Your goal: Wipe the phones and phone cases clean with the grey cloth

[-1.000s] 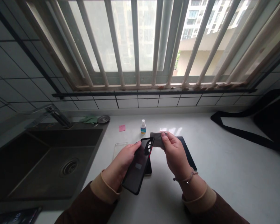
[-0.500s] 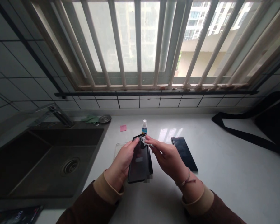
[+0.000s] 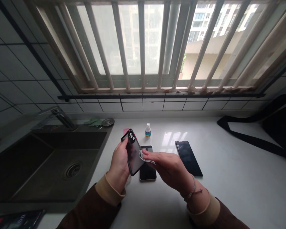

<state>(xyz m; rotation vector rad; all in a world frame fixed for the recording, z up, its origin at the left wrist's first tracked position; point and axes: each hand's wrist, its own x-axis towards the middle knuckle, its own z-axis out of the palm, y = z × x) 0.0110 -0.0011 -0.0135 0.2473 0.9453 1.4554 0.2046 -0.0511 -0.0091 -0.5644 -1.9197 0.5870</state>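
Observation:
My left hand (image 3: pixel 120 160) grips a dark-edged phone case (image 3: pixel 135 156), tilted, with camera cutouts at its top; whether a phone is inside I cannot tell. In my right hand (image 3: pixel 168 163) a folded white cloth (image 3: pixel 146 158) is pinched and rests against the case's right side. Beneath them a phone (image 3: pixel 148 173) lies on the white counter, partly covered by the case and my right hand. A small white-capped bottle (image 3: pixel 148 131) stands behind. Right of my right hand lies a black phone-like slab (image 3: pixel 188 158).
At the left is a sink (image 3: pixel 85 159) with a faucet (image 3: pixel 63 118), a green cloth (image 3: pixel 94 122) and a metal strainer (image 3: pixel 108 122) behind it. A pink note (image 3: pixel 125 130) is partly hidden by the case. A black strap (image 3: pixel 250 136) lies at the right, below a barred window.
The case in my left hand has moved up and left and tilted, showing its camera cutouts. My right hand with the cloth is slightly lower, and the phone beneath shows more.

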